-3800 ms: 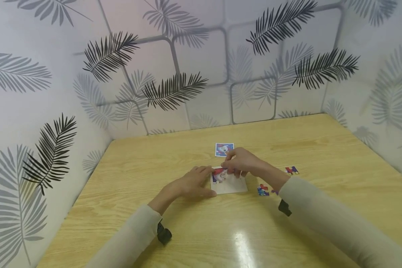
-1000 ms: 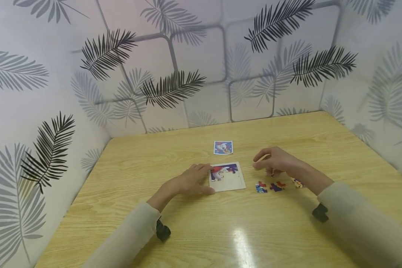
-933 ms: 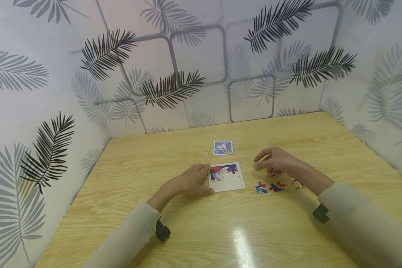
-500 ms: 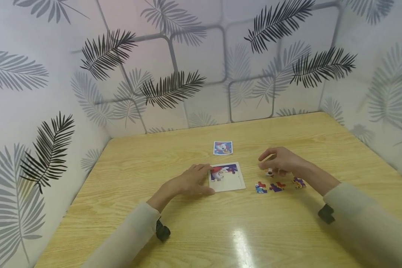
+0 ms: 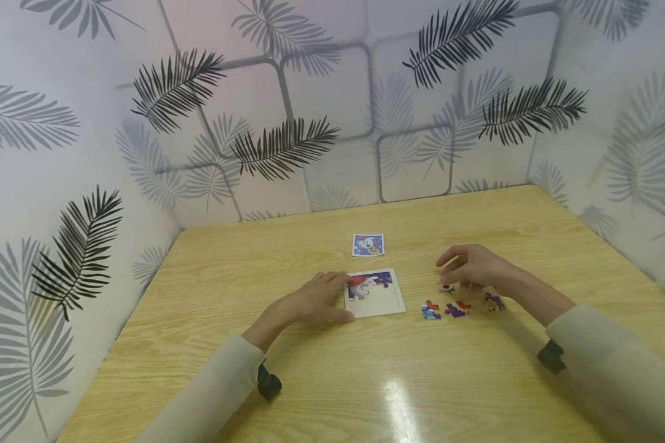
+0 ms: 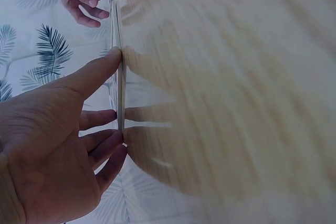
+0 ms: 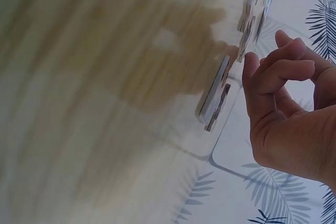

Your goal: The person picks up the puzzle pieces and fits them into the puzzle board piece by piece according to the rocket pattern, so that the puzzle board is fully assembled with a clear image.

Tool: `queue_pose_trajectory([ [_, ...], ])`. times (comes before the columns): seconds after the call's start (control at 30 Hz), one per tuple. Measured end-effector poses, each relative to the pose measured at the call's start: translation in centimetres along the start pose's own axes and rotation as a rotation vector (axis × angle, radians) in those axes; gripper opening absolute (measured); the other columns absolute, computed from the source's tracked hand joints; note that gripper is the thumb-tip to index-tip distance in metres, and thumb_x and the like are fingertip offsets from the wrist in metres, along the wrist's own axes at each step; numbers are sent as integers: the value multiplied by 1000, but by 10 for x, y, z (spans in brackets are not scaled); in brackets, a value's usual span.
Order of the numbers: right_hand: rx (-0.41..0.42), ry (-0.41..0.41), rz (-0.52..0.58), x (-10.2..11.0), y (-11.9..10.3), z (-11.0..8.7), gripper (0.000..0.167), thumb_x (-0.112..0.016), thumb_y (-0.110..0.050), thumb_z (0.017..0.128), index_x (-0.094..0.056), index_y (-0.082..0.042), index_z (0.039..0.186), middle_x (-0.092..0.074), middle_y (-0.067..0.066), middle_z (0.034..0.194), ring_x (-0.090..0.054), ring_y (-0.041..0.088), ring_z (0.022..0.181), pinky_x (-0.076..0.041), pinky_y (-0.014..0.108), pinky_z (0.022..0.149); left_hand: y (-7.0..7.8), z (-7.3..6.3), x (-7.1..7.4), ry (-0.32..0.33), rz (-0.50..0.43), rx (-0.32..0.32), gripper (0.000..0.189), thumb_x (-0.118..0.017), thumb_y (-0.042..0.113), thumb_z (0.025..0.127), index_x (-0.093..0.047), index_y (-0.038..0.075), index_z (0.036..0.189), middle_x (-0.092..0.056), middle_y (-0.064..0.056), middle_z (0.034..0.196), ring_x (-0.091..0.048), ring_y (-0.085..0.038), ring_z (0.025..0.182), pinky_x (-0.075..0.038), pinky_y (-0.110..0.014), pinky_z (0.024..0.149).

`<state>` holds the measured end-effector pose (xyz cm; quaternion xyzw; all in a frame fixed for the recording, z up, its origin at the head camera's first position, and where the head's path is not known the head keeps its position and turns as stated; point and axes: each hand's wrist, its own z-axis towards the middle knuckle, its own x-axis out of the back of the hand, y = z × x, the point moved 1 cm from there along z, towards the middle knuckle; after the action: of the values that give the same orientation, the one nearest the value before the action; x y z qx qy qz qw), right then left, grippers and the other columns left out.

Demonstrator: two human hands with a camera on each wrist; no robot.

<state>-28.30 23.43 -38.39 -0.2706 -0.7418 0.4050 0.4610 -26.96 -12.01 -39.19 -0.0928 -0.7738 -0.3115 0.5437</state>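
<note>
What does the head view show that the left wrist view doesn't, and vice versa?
Only the head view: the printed faces of the partly filled puzzle board, the picture card beyond it and the loose puzzle pieces.

Only the left wrist view: the palm side of the left hand, with the board seen edge-on.

Both: the left hand touching the board, the right hand off it, the table and the leaf-patterned wall.

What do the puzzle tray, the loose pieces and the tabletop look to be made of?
Puzzle tray: probably wood or board, smooth; pale bottom, straight edges.
Loose pieces: likely wood or card with a printed face; the right wrist view shows their thickness.
Tabletop: wood or wood-look laminate, I can't tell which; glossy, with grain and glare.
</note>
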Motion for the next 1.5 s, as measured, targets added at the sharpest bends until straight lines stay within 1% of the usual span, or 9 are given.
queue_pose_trajectory([
  [0.17,9,8,0,2,1,-4,51,-71,-14,91,-50,3,135,-60,23,125,-56,17,66,-41,25,50,0,-1,2,6,-11,-6,83,-69,46,92,-29,13,156,-30,-12,162,-28,-33,149,-27,-50,121],
  [0.4,-25,6,-12,3,4,-4,52,-74,-13,89,-51,3,133,-60,21,119,-56,16,64,-44,26,52,0,0,1,6,-6,-5,82,-68,47,92,-29,14,156,-30,-12,162,-28,-33,148,-27,-50,121],
  [0.53,-24,-9,-14,1,3,-3,51,-74,-10,88,-51,4,131,-58,16,109,-53,13,61,-40,24,50,0,0,1,-1,6,6,84,-67,48,93,-27,13,158,-27,-12,164,-25,-33,150,-25,-50,122],
  [0.63,-13,-19,-22,-2,1,-3,50,-75,-7,86,-51,5,128,-55,14,105,-50,11,58,-36,23,49,0,-1,2,-8,14,16,85,-66,49,93,-25,14,158,-25,-12,165,-22,-33,152,-22,-50,123],
  [0.7,2,-27,-32,-4,0,-4,49,-74,-5,86,-51,6,127,-55,15,105,-48,11,57,-35,22,49,0,-1,1,-9,15,15,84,-66,49,93,-25,15,159,-25,-11,164,-22,-33,152,-22,-50,123],
  [0.8,-5,-24,-33,-5,-1,-4,47,-73,-2,86,-51,6,126,-54,16,105,-46,11,56,-34,22,48,-1,0,1,-5,14,8,84,-66,49,93,-25,14,158,-26,-12,164,-23,-33,151,-23,-49,123],
  [1.03,2,0,-80,-6,-3,-4,43,-71,0,86,-52,5,125,-56,17,107,-50,14,59,-36,22,48,0,0,2,9,16,-2,84,-67,47,93,-25,13,158,-27,-12,164,-24,-33,151,-23,-49,123],
  [1.3,0,-20,-66,-8,-6,-5,43,-69,3,88,-49,7,126,-55,13,93,-45,14,57,-34,23,48,0,-1,2,-1,5,9,85,-66,47,94,-24,13,159,-25,-12,164,-21,-33,152,-22,-49,123],
  [1.5,-21,-24,-59,-10,-4,-4,52,-69,1,90,-40,8,133,-51,10,86,-41,13,56,-33,24,49,-1,-1,0,-8,6,6,86,-66,47,94,-24,12,159,-25,-12,165,-22,-34,152,-22,-49,123],
])
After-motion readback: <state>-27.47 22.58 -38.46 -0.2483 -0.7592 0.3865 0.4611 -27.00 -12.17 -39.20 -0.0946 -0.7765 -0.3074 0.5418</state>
